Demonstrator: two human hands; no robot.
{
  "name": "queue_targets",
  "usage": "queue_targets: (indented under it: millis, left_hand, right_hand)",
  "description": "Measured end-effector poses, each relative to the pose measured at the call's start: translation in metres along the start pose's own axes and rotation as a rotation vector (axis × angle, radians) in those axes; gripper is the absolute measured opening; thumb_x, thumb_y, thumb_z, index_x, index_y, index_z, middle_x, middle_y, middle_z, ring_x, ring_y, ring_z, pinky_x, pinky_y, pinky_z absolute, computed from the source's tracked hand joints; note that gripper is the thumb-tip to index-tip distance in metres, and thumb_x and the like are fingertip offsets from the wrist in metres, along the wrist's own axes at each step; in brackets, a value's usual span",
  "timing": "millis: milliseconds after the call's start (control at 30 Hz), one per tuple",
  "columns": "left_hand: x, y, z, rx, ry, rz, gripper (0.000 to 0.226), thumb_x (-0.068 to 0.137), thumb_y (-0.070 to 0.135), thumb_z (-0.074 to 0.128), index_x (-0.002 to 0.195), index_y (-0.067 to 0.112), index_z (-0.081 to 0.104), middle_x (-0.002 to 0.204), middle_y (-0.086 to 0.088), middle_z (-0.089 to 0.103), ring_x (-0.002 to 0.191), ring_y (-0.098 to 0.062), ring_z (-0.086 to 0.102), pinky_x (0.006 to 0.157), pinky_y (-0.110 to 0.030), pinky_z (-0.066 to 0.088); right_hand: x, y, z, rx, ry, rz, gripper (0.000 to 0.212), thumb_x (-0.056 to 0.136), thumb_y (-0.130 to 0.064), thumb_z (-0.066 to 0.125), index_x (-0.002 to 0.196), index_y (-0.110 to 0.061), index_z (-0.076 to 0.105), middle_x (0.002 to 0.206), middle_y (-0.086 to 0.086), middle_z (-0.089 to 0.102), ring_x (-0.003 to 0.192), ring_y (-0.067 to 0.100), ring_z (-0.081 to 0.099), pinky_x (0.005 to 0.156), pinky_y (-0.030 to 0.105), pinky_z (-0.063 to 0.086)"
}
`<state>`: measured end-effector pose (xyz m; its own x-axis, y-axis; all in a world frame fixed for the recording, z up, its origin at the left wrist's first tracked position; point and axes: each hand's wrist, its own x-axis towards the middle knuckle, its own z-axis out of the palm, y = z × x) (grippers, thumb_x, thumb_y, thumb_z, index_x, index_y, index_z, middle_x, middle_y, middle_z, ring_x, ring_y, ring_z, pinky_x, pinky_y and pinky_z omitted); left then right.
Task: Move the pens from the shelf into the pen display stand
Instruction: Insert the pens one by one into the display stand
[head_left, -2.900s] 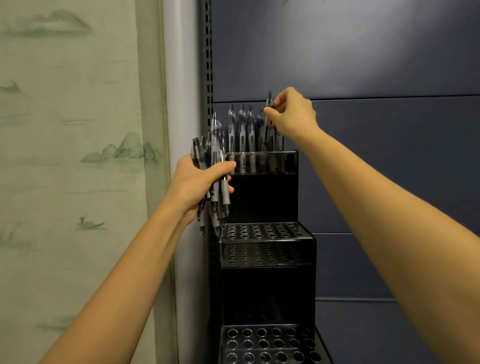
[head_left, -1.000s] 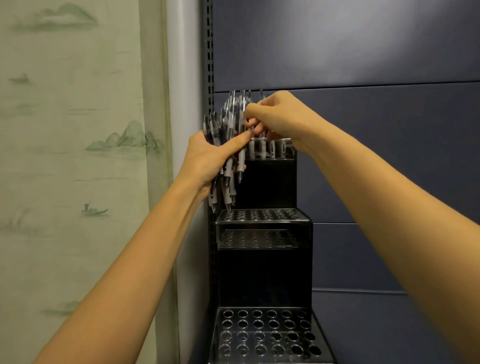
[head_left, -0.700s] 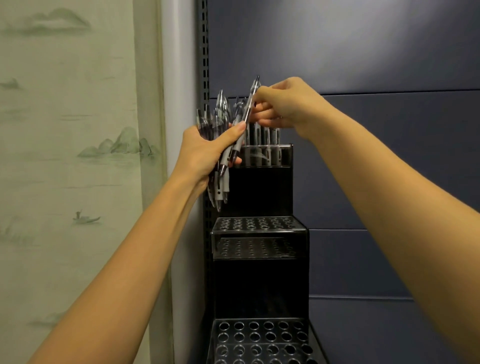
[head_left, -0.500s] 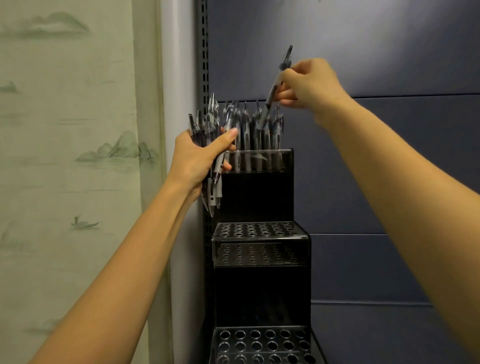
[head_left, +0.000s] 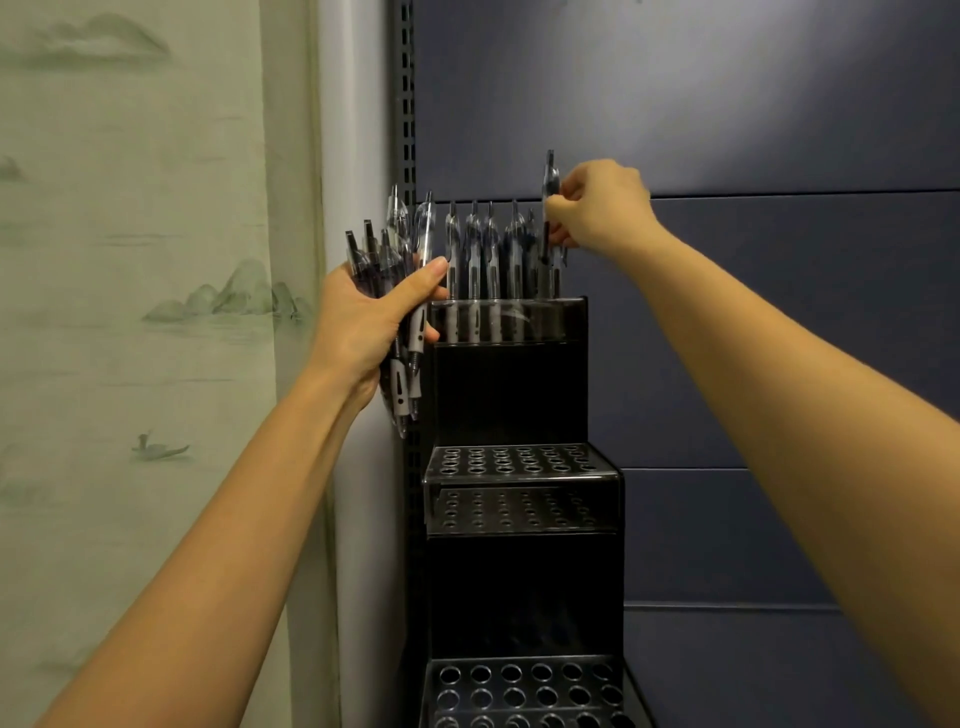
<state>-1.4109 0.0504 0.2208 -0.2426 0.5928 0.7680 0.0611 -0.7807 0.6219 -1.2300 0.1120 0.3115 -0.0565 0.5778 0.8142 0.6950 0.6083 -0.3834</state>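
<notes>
A black three-tier pen display stand (head_left: 511, 400) stands against the dark blue panel. Several clear-barrelled pens (head_left: 480, 260) stand upright in its top tier. My left hand (head_left: 366, 317) grips a bundle of pens (head_left: 402, 291) just left of the top tier. My right hand (head_left: 597, 208) pinches a single pen (head_left: 549, 182) upright over the right end of the top tier, its lower end down among the standing pens. The middle tier (head_left: 519, 460) and bottom tier (head_left: 524, 691) show only holes.
A slotted metal upright (head_left: 406, 104) runs along the stand's left side. A pale wall with a painted landscape (head_left: 145, 260) fills the left. The dark blue back panel (head_left: 753, 338) lies behind and right of the stand.
My right hand drew one pen from the bundle in my left hand, lifted it, then brought it down upright at the right end of the top tier. My left hand stayed beside the stand.
</notes>
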Motion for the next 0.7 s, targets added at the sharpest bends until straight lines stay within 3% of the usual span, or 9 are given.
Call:
queue_targets:
  millis: [200,333,400,500,567,700]
  left_hand:
    - [-0.002,-0.002,-0.001,-0.013,-0.012,0.003,0.007,0.084,0.015,0.069,0.079,0.015,0.063,0.062,0.002,0.068,0.039,-0.009,0.055,0.043,-0.019,0.048]
    - [-0.004,-0.006,-0.001,-0.003,-0.023,-0.006,0.007,0.084,0.016,0.069,0.079,0.015,0.064,0.063,0.003,0.068,0.04,-0.01,0.055,0.044,-0.02,0.048]
    - [-0.005,-0.007,0.0,-0.003,-0.026,-0.01,0.007,0.084,0.017,0.069,0.08,0.014,0.064,0.064,0.002,0.068,0.04,-0.01,0.055,0.044,-0.02,0.048]
    - [-0.004,-0.007,0.0,-0.005,-0.04,-0.008,0.006,0.084,0.017,0.069,0.082,0.014,0.065,0.065,0.001,0.068,0.041,-0.01,0.056,0.045,-0.02,0.048]
    - [-0.004,-0.006,0.001,-0.009,-0.049,-0.005,0.005,0.084,0.017,0.069,0.083,0.014,0.065,0.066,0.001,0.068,0.041,-0.01,0.056,0.045,-0.02,0.049]
    - [-0.005,-0.003,0.004,-0.01,-0.043,0.01,0.005,0.084,0.016,0.07,0.082,0.015,0.065,0.063,0.002,0.068,0.041,-0.01,0.055,0.045,-0.02,0.048]
  right_hand:
    - [-0.008,0.009,0.011,-0.024,-0.177,0.079,0.023,0.094,-0.018,0.056,0.092,0.0,0.07,0.09,0.014,0.073,0.086,0.024,0.071,0.085,0.036,0.057]
    - [-0.008,0.014,0.012,-0.031,-0.155,0.117,0.024,0.093,-0.023,0.057,0.092,-0.005,0.071,0.095,0.013,0.072,0.092,0.026,0.069,0.087,0.04,0.056]
    - [-0.01,0.014,0.012,-0.071,-0.13,0.119,0.024,0.092,-0.029,0.058,0.102,-0.01,0.069,0.107,0.01,0.069,0.099,0.028,0.065,0.09,0.04,0.053]
    - [-0.021,0.007,0.008,-0.043,0.023,0.041,0.03,0.092,-0.037,0.057,0.114,-0.017,0.062,0.112,0.002,0.064,0.105,0.023,0.058,0.087,0.035,0.046]
    - [-0.027,-0.001,0.005,0.084,0.048,-0.036,0.024,0.092,-0.038,0.054,0.105,-0.02,0.065,0.099,-0.004,0.063,0.094,0.015,0.058,0.082,0.03,0.046]
    - [-0.044,-0.024,0.008,0.275,-0.242,-0.072,0.033,0.095,-0.044,0.05,0.101,-0.019,0.07,0.08,-0.011,0.065,0.068,0.001,0.05,0.066,0.019,0.04]
